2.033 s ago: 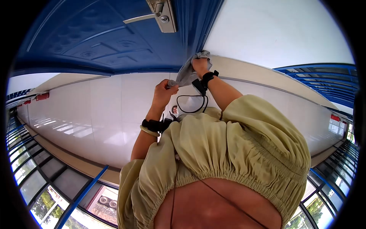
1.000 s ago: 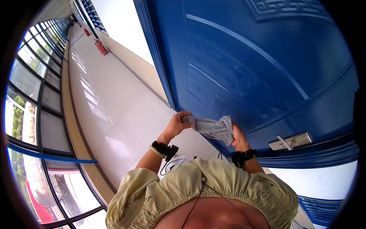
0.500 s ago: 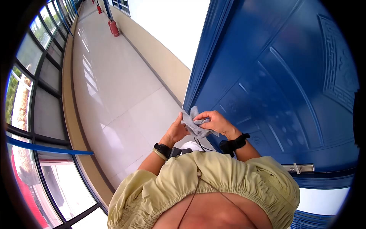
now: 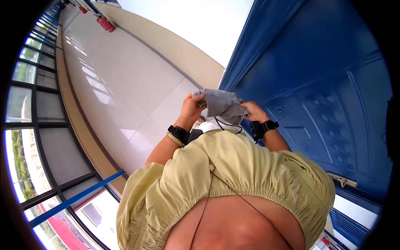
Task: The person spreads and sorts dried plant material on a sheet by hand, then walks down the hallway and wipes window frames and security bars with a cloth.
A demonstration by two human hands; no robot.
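Observation:
A grey cloth [image 4: 225, 104] is stretched between my two hands in front of my chest, partly folded and creased. My left hand [image 4: 192, 109] pinches its left end, thumb on top. On the other side, my right hand [image 4: 255, 111] grips the right end with bent fingers. Both wrists wear black straps with small devices. A dark thin cable hangs just below the cloth. The blue door [image 4: 308, 100] stands close to the right of my right hand.
A pale tiled corridor floor [image 4: 121, 79] runs away to the upper left. Red fire extinguishers [image 4: 106, 24] stand along the beige-based wall. Windows with dark frames [image 4: 50, 106] line the left side. A metal door handle [image 4: 342, 180] is at the lower right.
The bunched cloth has been spread wider between my hands, and both hands have moved up and apart. The view has turned, shifting the corridor left and the door handle lower right.

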